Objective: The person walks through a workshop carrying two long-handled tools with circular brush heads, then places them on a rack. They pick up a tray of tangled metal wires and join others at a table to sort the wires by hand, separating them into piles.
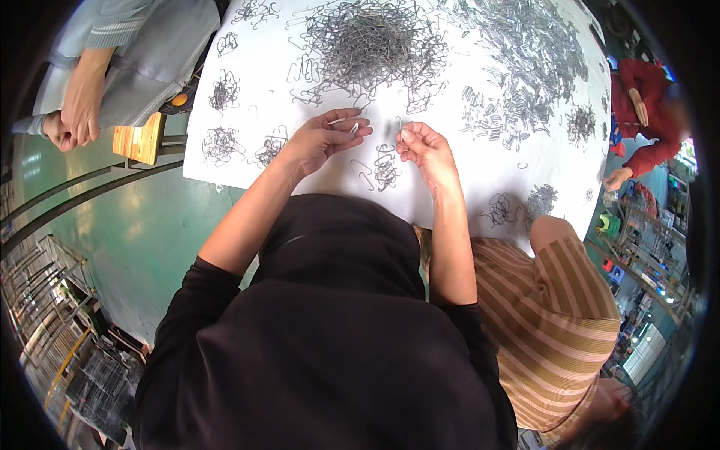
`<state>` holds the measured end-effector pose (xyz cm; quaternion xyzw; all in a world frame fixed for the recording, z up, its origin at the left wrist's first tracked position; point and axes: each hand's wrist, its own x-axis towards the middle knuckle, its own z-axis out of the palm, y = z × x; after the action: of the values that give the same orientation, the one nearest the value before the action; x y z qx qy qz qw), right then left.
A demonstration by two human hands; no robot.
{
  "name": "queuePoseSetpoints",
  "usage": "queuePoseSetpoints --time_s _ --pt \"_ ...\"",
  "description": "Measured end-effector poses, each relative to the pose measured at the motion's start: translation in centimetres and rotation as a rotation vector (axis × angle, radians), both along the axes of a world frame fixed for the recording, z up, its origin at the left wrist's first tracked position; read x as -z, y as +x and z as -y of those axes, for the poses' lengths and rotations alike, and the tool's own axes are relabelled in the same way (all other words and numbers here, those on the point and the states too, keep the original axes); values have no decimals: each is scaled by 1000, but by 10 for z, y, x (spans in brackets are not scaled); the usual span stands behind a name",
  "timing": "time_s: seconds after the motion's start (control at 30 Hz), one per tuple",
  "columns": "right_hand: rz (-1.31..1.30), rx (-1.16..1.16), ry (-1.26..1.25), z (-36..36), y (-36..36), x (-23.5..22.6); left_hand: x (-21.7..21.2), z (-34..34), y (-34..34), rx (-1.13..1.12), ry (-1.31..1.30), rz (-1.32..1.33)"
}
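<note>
White counter (480,172) fills upper centre of frame; green floor (142,232) at left, wooden stool (139,139) at upper left, shelving with goods at right edge. One large pile of bent wire clips (367,41) at top centre; a second, looser spread (525,45) at upper right; roughly ten small clusters scattered about, exact count not possible. Left hand (319,139), centre frame, fingers curled, pinching one wire clip (343,121). Right hand (424,146) just beside it, fingers closed narrow; what it holds I cannot tell. Small cluster (385,169) lies between and below the hands. Three other people: upper left, lower right, far right.
</note>
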<state>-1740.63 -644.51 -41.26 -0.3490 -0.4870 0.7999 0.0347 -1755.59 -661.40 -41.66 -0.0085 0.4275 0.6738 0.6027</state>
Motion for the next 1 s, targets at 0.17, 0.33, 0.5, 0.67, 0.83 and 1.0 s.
queuePoseSetpoints --time_s 0.17,0.33,0.5,0.67,0.83,1.0 --pt "-30 143 -26 15 2 -21 -11 -16 8 85 -24 -168" --pt "-68 283 -29 18 12 -36 -29 -35 20 154 -76 -288" --pt "-24 413 120 23 22 -37 -36 -49 36 183 -12 -372" --pt "-6 511 131 35 26 -41 -39 -53 50 198 78 -493" --pt "-4 546 133 44 21 -45 -42 -52 57 164 99 -639" --pt "-52 606 160 52 6 -41 -41 -49 59 67 102 -767"
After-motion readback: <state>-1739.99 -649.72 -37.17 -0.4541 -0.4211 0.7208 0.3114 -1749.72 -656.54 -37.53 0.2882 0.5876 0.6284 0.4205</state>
